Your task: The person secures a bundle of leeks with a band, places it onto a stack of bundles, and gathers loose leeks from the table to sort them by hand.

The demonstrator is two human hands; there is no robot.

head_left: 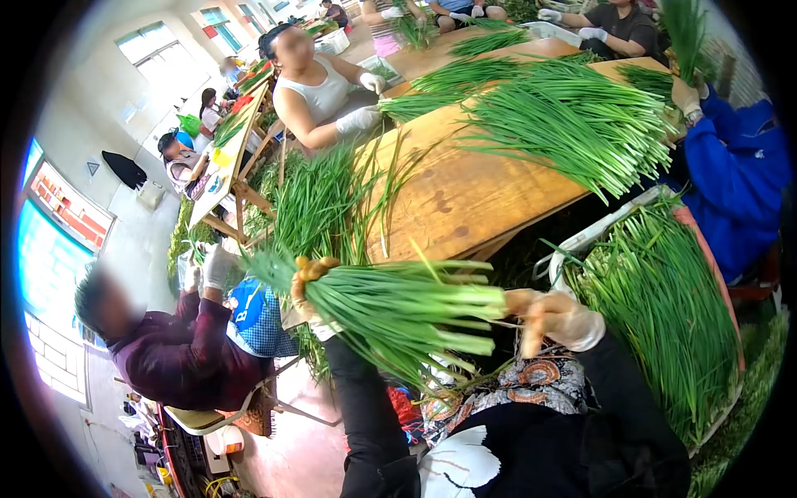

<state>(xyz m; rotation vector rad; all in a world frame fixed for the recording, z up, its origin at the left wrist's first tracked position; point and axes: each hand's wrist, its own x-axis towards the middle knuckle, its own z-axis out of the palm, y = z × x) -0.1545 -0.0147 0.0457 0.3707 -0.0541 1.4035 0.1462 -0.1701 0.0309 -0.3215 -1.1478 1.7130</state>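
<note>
My left hand (310,282) is closed around the leafy part of a bunch of garlic chives (398,303), held sideways in front of me. The pale stem ends point right, and some leaves splay downward. My right hand (558,320) is at those stem ends, its fingers apart and the fingertips close to or touching the stems. It wears a whitish glove with tan fingers. Right of it stands a crate (573,242) packed with more chives (656,307). Behind the held bunch, loose chives (320,203) lie over the near left corner of the wooden table (465,195).
A large pile of chives (573,116) covers the table's far right part. A person in a white top (332,91) sits across; one in a dark red sleeve (174,349) is left; one in blue (739,174) holds chives at right. More people and tables stand behind.
</note>
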